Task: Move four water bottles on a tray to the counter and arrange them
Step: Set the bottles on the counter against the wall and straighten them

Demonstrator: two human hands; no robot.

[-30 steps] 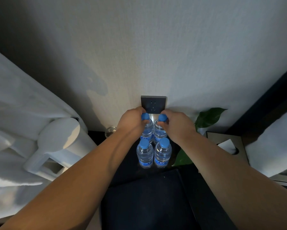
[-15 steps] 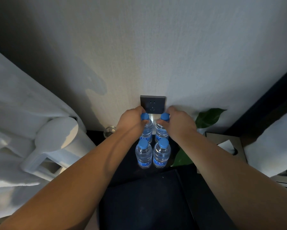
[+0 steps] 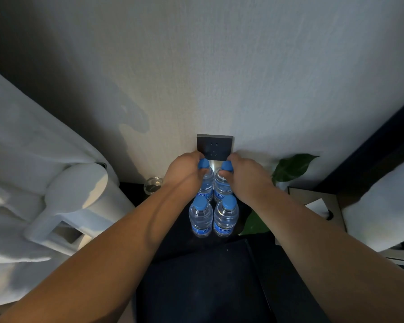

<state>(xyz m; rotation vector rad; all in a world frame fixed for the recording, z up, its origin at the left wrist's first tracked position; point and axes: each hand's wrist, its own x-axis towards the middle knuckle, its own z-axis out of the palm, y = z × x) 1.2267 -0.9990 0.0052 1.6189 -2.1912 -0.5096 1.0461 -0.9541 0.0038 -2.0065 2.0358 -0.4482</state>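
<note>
Head view, looking down along both my forearms. Nearest to me lies the dark tray (image 3: 196,287). Past its far edge, the four water bottles stand upright on the dark table (image 3: 135,197) in a tight two-by-two block. The front left bottle (image 3: 200,217) and front right bottle (image 3: 226,217) stand side by side, close enough that I cannot tell whether they touch, and neither hand is on them.

Just behind them, my left hand (image 3: 184,171) is curled round the neck of the back left bottle (image 3: 206,185), its blue cap showing past my fingers. My right hand (image 3: 247,176) grips the back right bottle (image 3: 220,190) the same way, thumb across the neck just under the cap.

Compared with a second ago, very little differs. Both hands keep the same grip on the same two bottles, the back pair has stayed side by side against the wall (image 3: 219,66), and the front pair has not shifted.

To my left a white kettle (image 3: 79,199) stands in front of folded white cloth (image 3: 21,136), with a small glass (image 3: 153,184) between the kettle and my left wrist. To my right are green plant leaves (image 3: 292,167) and a tissue box (image 3: 317,201). Farthest off, a dark wall socket (image 3: 215,145) sits right above the back caps.
</note>
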